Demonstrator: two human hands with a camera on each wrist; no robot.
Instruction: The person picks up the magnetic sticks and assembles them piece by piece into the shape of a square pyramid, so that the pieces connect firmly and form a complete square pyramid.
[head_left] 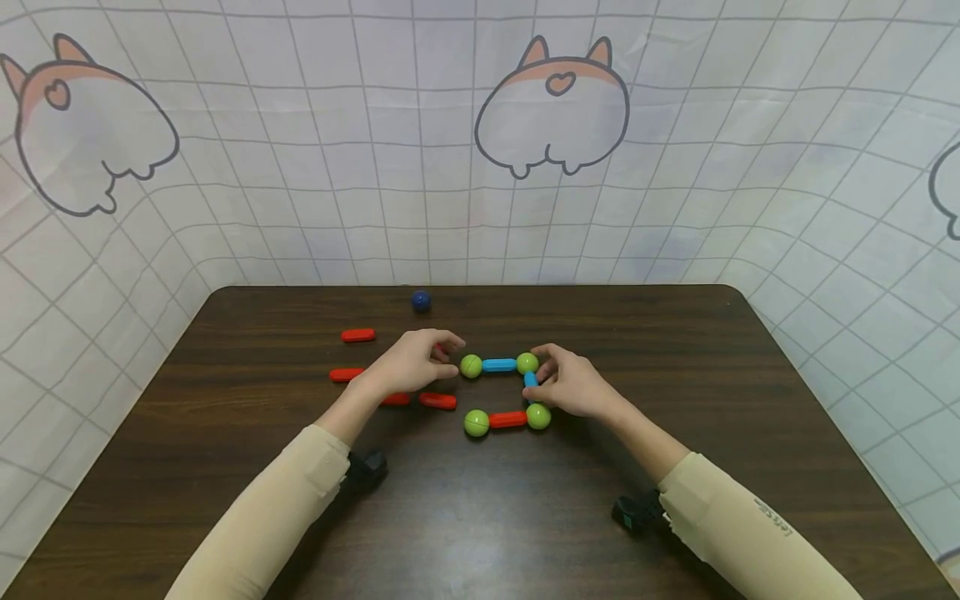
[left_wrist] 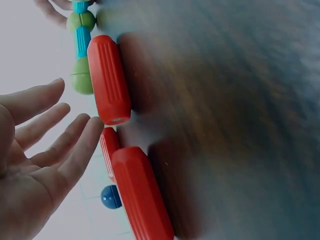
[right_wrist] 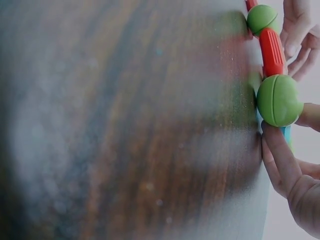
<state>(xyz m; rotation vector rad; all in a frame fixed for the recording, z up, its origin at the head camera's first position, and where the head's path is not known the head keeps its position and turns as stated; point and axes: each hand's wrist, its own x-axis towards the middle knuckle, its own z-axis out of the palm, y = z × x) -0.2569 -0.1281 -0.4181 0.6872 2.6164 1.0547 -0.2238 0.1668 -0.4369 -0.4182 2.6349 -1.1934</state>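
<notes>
Closest to us, the cream left sleeve (head_left: 262, 512) slants up from the bottom edge of the head view, a black device (head_left: 366, 469) at its cuff. Loose red pieces on this side now! One red rod (head_left: 347, 375) is partly covered by the left forearm, a farther red rod (head_left: 358, 335) lies behind it, and a nearer pair follows: a half-hidden red rod (head_left: 395, 399) and, just to its right, a fully visible red rod (head_left: 438, 401). Beyond them all, a dark blue ball (head_left: 422, 301) sits near the far edge of the brown table (head_left: 480, 517).

Over those pieces, the left hand (head_left: 408, 360): fingers parted and gently curved, gripping nothing that the left wrist view shows. More red peeks between thumb and fingers; contact there, I can't tell.

Just right of it, a three-sided frame, open toward the left! Along the far side, a green ball (head_left: 472, 366), a blue rod (head_left: 499, 365), a corner green ball (head_left: 527, 363); along the near side, another green ball (head_left: 476, 423), a joined red rod (head_left: 508, 419), a nearer corner green ball (head_left: 538, 416). Linking the corners is the second blue rod (head_left: 531, 381), and the right hand (head_left: 572, 382) has it, thumb and fingers curled around. Rightmost, the right sleeve (head_left: 750, 525).
</notes>
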